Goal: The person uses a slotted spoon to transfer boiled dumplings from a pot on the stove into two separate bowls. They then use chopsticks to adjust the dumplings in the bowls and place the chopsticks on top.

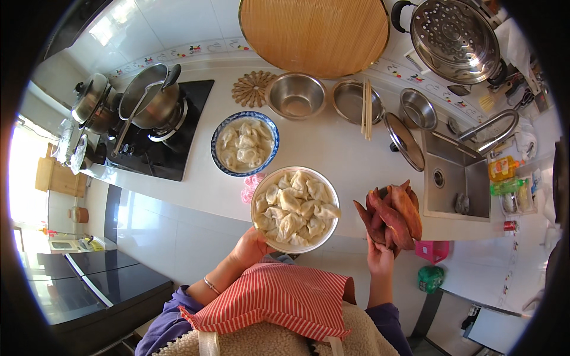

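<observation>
My left hand [251, 248] grips the lower left rim of a white bowl heaped with dumplings [291, 204], holding it by the counter's front edge. On the right, my right hand [381, 258] is closed around the underside of a container piled with reddish sweet potatoes [392, 216]; the container is mostly hidden beneath them. A blue-and-white bowl [214, 153] of dumplings in liquid stands on the counter beyond the white bowl. A pink cloth or scrunchie [249, 189] lies between the two bowls.
A pot with a ladle [153, 104] stands on the black gas hob [196, 115] at left. Behind are a wooden trivet [253, 89], a steel basin [296, 95] and a steel pan with chopsticks [366, 109] across it. A glass lid [404, 141] leans near the sink [472, 187].
</observation>
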The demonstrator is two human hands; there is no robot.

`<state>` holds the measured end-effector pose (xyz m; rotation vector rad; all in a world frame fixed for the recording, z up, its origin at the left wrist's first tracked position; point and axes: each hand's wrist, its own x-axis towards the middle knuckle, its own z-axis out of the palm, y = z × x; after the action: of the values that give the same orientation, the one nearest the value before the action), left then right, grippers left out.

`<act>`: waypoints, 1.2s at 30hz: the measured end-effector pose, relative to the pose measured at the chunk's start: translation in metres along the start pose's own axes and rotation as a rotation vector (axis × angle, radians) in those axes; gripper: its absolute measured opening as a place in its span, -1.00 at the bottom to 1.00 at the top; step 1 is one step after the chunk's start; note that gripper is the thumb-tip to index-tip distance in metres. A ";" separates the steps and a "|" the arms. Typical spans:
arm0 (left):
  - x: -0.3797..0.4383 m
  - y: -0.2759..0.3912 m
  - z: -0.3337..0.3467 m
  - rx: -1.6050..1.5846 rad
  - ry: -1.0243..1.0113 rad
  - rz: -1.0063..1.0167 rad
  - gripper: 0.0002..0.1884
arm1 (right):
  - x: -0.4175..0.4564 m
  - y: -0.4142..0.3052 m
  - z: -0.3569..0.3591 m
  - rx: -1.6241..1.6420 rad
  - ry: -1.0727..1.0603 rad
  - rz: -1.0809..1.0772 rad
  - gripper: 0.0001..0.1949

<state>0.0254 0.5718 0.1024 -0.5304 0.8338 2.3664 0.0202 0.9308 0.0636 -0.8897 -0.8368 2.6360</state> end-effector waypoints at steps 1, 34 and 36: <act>0.003 -0.001 -0.003 0.012 -0.009 -0.008 -0.39 | 0.002 0.001 0.000 0.004 -0.013 0.001 -0.12; 0.123 0.006 -0.012 -0.177 0.186 -0.065 -0.42 | 0.178 0.031 0.254 -1.524 -0.222 -0.046 -0.68; 0.120 0.006 -0.006 -0.155 0.201 -0.049 -0.48 | 0.191 0.045 0.252 -1.520 -0.120 -0.061 -0.69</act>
<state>-0.0685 0.6099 0.0375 -0.8534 0.7179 2.3723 -0.2872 0.8562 0.1095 -0.8286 -2.8567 1.5873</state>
